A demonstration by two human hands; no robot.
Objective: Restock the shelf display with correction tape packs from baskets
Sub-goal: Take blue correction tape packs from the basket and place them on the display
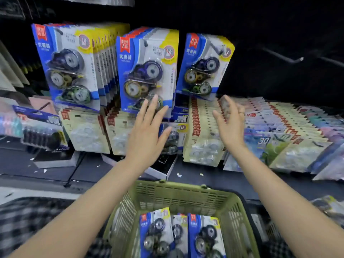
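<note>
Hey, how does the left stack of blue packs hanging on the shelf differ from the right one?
The left stack is thick, with many packs one behind another; the right stack looks only a few packs deep. The left stack hangs higher in view than the right stack. The left stack's hook is mostly covered, while the right stack's hook sticks out plainly. Both hold the same blue three-tape packs.

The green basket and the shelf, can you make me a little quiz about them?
1. True or false: the green basket still holds correction tape packs.
2. Which hanging stack looks thinnest? A. left stack B. middle stack C. right stack
3. Fill in: the left hand and right hand are both ____, holding nothing.

Key: 1 true; 2 C; 3 open.
</note>
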